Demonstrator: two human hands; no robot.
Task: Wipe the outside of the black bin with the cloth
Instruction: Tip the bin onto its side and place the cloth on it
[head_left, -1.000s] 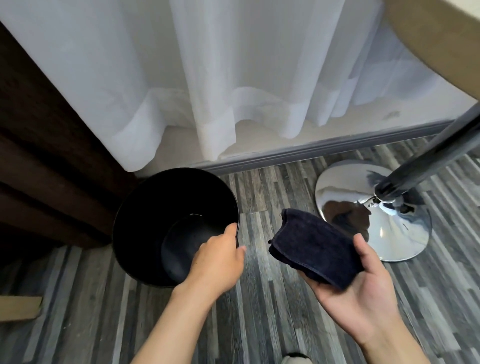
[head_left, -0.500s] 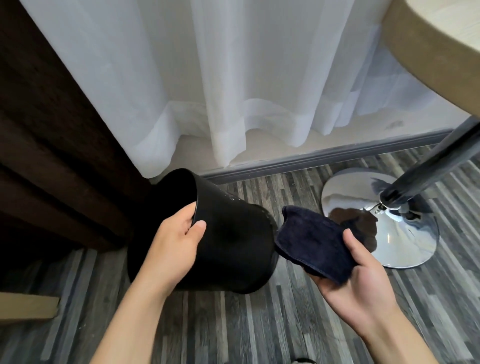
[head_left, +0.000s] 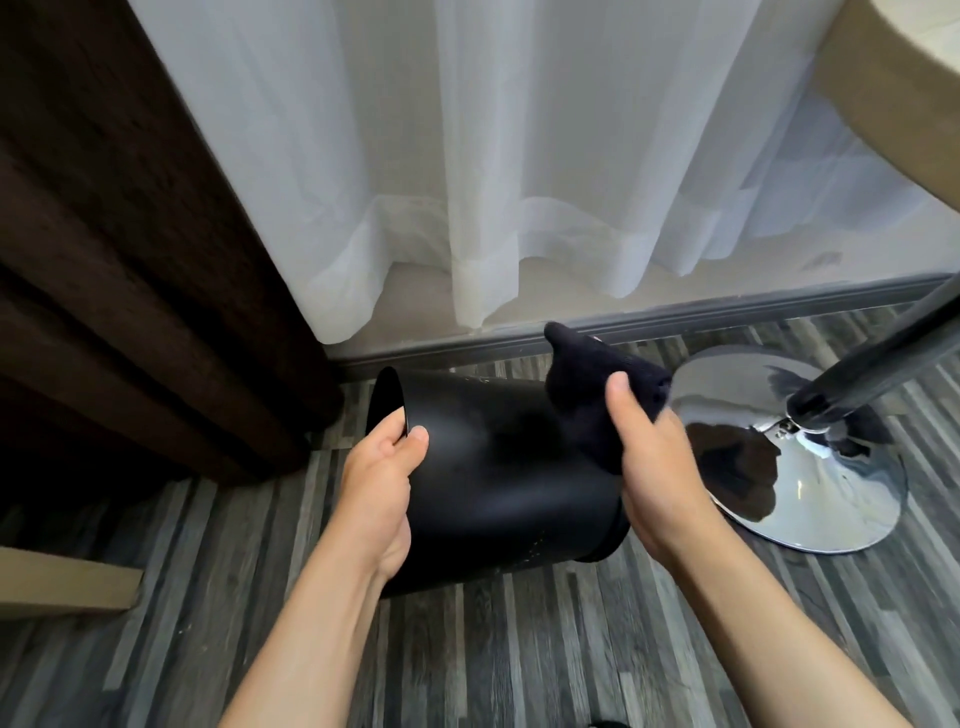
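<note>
Wiping looks barely begun, judged from how things lie. Bin (head_left: 498, 467) is tipped on its side at the middle of the view, mouth toward 9 o'clock and base toward 3 o'clock, its curved outer wall facing up. Whether its low side rests on the floor (head_left: 467, 649) or is lifted clear of it, I cannot tell.

Left hand (head_left: 382, 483) is closed on the rim at the mouth end, thumb on the outer wall and fingers curled inside, steadying the bin.

Right hand (head_left: 652, 467) is closed around the cloth (head_left: 587, 389), thumb on top. Cloth is bunched, dark, and pressed against the wall near the base end, at about 1 o'clock from the bin's middle; one corner sticks up toward 12 o'clock.

So the set-up is done: bin turned for access, cloth in contact. Left to do, as I judge it, is nearly all the outside: the long wall toward the mouth, the underside now hidden, and the base ring. Pale specks show low on the wall near the base, at about 5 o'clock, seemingly not yet wiped.

Chrome stand (head_left: 810, 457) sits just beyond the base at 3 o'clock; curtain (head_left: 519, 182) hangs at 12 o'clock.
</note>
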